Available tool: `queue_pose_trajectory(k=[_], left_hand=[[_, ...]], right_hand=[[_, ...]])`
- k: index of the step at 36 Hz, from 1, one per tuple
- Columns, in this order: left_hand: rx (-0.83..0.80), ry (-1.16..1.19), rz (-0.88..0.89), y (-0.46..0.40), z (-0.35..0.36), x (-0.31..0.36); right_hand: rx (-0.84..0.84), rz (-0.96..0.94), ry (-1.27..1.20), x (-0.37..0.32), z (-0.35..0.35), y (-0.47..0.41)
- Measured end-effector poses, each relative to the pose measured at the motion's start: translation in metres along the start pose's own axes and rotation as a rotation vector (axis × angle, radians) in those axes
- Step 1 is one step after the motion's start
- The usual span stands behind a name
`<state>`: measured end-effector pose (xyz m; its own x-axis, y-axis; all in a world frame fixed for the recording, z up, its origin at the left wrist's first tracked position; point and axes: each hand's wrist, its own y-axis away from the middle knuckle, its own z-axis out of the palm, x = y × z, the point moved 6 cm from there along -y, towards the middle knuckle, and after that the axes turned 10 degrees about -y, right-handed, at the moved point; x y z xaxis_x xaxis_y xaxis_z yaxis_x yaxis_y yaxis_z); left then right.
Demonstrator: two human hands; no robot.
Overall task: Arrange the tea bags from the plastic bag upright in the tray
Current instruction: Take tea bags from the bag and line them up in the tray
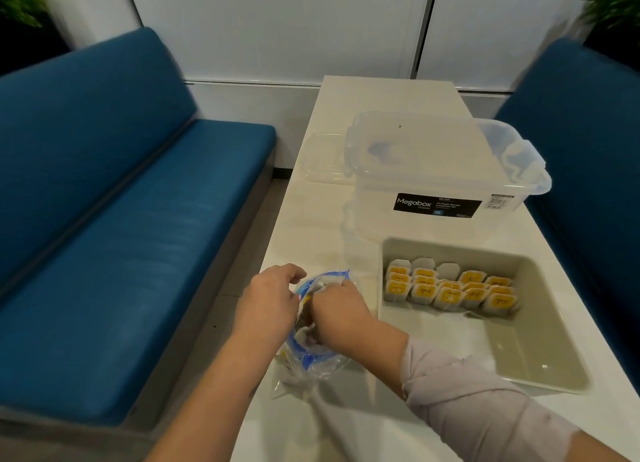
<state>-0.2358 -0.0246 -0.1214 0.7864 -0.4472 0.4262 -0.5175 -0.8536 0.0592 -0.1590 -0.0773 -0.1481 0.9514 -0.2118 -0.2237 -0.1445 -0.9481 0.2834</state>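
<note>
A clear plastic bag (311,361) with a blue zip rim lies on the white table, left of the tray. My left hand (268,302) grips the bag's left rim and holds its mouth apart. My right hand (337,311) reaches into the bag's mouth, fingers curled inside; what they hold is hidden. The beige tray (540,368) sits to the right. Several tea bags (450,288) with yellow labels stand upright in rows along its far wall.
A clear lidded Megabox storage box (446,171) stands behind the tray, with a clear lid (323,157) lying to its left. Blue benches (121,219) flank the narrow table (377,94) on both sides. The tray's near half holds no tea bags.
</note>
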Motion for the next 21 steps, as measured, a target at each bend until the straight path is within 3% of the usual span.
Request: queue_pose_trajectory(k=[13,21], left_hand=[[-0.008,0.012,-0.006,0.000,0.002,0.000],[-0.016,0.018,-0.015,0.001,0.003,0.001]], right_hand=[[-0.099,-0.045,0.027,-0.002,0.006,0.003],[-0.181,0.027,0.054,-0.001,0.010,-0.001]])
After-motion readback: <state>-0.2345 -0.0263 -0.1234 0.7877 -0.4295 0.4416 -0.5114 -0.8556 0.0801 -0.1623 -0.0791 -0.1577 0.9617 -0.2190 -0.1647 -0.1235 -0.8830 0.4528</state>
